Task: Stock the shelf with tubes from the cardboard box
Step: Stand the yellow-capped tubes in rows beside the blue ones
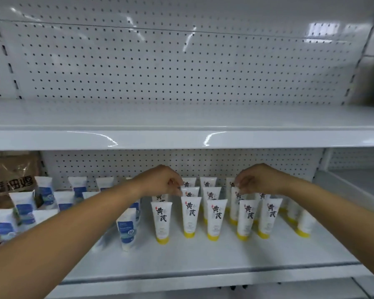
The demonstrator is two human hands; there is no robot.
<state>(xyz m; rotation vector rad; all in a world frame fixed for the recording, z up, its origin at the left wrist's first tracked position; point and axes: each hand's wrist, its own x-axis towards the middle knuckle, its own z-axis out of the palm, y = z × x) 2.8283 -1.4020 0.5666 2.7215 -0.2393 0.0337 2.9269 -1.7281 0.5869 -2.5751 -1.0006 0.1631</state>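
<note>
Shop: pegboard-backed shelf (181,262), rows of tubes (216,219).

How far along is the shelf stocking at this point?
Done: rows of yellow-capped tubes stand cap-down on the lower shelf, beside blue-labelled tubes. In hand: the left hand and right hand each pinch a tube top behind the front row. Left: cannot tell; any unstocked tubes are out of view.

White shelf (203,262), yellow-capped tubes (189,216), blue-labelled tubes (127,230)

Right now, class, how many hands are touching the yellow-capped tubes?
2. The left hand pinches a left-side tube by its top; the right hand pinches a right-side tube likewise. Neither is hidden.
</note>
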